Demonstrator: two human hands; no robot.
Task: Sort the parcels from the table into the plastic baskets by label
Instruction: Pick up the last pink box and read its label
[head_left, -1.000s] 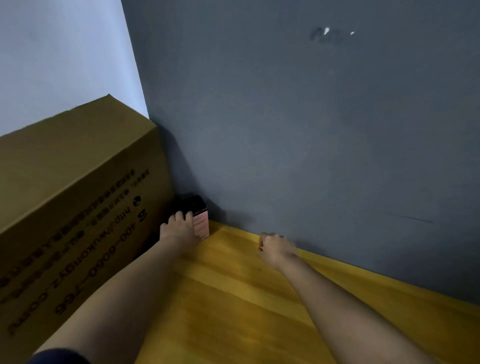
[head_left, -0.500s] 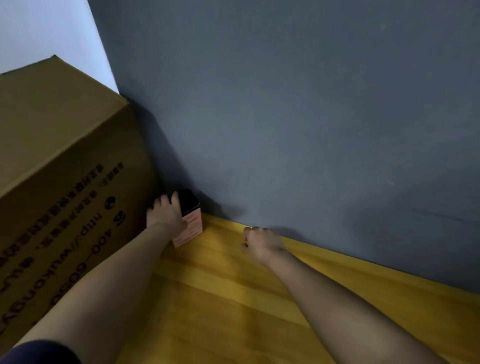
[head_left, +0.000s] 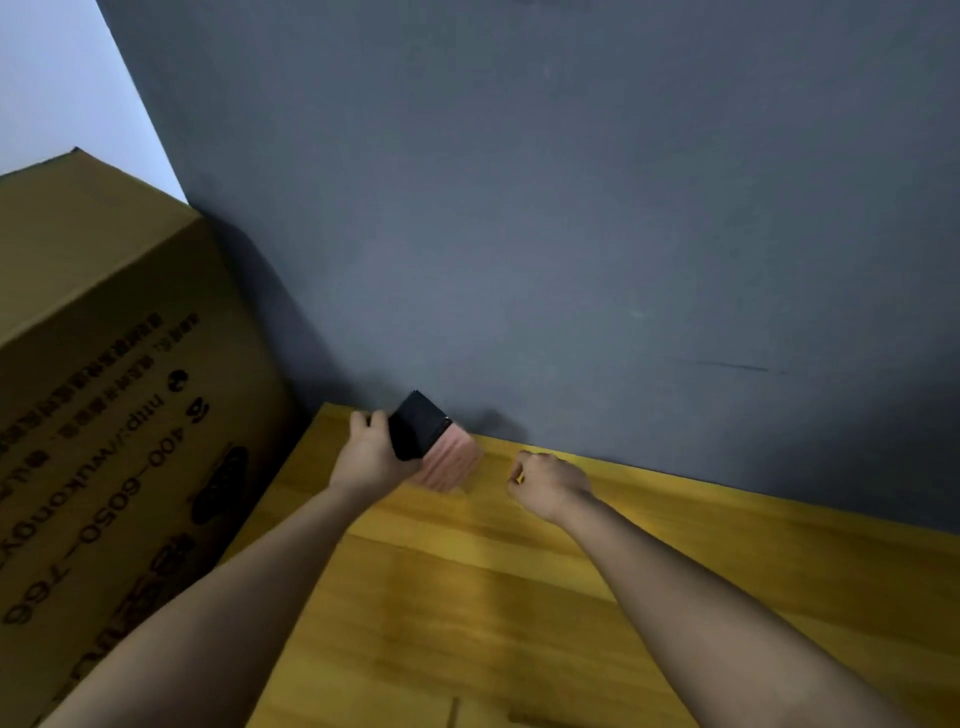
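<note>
**Black-and-pink parcel gripped at the table's far left corner**

Yellow wood planks with a smooth, faintly glossy grain make up the table (head_left: 519, 597), which fills the near and right part of the head view. Its far edge runs straight along a matte dark grey wall (head_left: 571, 234), and its left edge meets the side of a large brown cardboard box (head_left: 104, 415) printed with dark lettering. Above that box, at far left, a strip of pale wall (head_left: 62, 93) shows.

The small parcel (head_left: 431, 441) is a boxy block, black on its upper faces and pink with fine ribbed lines on the face turned toward the camera. It sits tilted, one corner pointing up, at the far left corner of the table, close to the grey wall; its outline is blurred. The left hand (head_left: 371, 457) wraps the parcel's left side, fingers curled round the black part. Whether the parcel's lower edge touches the wood cannot be told.

The right hand (head_left: 550, 483) is just to the right of the parcel, apart from it, curled into a loose fist with nothing in it, near the table's far edge.

Both bare forearms stretch from the near edge toward the far corner. Open tabletop lies between and to the right of them.
</note>
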